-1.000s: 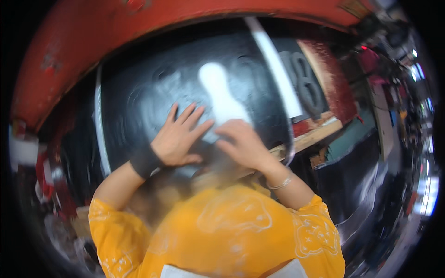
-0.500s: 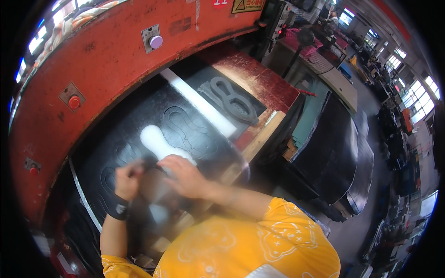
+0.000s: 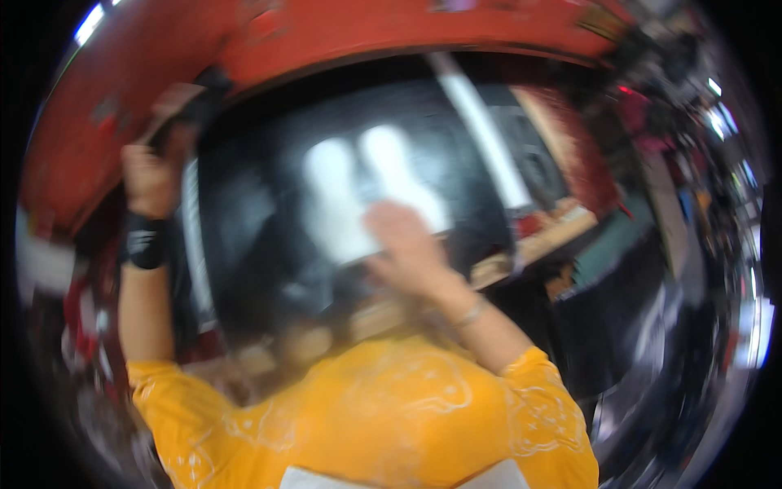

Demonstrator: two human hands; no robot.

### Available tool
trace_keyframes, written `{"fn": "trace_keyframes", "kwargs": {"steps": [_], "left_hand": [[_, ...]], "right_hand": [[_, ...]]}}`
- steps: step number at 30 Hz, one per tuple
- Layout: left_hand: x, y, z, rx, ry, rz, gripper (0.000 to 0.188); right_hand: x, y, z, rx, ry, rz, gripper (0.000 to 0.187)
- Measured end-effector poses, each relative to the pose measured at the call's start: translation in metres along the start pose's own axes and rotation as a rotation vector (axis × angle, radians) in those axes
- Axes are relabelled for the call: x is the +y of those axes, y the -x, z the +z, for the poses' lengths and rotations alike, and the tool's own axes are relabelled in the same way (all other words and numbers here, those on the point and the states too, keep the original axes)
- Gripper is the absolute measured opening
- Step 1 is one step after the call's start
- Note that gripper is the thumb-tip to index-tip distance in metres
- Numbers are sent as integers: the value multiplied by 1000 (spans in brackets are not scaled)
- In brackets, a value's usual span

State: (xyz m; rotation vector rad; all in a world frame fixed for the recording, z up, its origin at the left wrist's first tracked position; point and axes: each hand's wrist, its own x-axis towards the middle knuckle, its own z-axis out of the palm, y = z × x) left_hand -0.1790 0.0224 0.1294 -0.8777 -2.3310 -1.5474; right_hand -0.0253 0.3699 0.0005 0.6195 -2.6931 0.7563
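Note:
Two white sole-shaped areas, a left one (image 3: 330, 183) and a right one (image 3: 395, 163), show on a black sheet (image 3: 252, 147). Blur hides whether they are holes or separate pieces. At their lower ends my right hand (image 3: 407, 248) lies with fingers stretched out, over or on the sheet; exact contact cannot be told. Off the sheet's left side, my left hand (image 3: 151, 179), with a black wristband, is raised and closed on a dark flat piece (image 3: 191, 110). That piece is smeared by motion and tilts up toward the red machine.
A red machine body (image 3: 326, 28) spans the far side. White strips flank the sheet, one at its right (image 3: 485, 134) and another at its left (image 3: 192, 236). Further right lie a dark cut-out piece (image 3: 533, 159), a wooden edge (image 3: 546, 244) and black sheet material (image 3: 603, 326).
My left hand has gone from beside my right hand to the far left, carrying the dark piece. A second white sole shape now shows on the sheet. The view has turned left.

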Motion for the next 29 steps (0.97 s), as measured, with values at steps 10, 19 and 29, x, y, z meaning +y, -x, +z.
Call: {"fn": "trace_keyframes", "kwargs": {"steps": [10,19,29], "left_hand": [[8,152,102,-619,-398,119,75],[-13,107,93,-461,-307,228,47],[-30,32,-104,465,-167,163,46]], "right_hand": [[-23,-15,-3,-102,5,30,56],[-40,-20,17,-72,-61,-83,46],[-40,-15,20,-93,19,-67,46]]}}
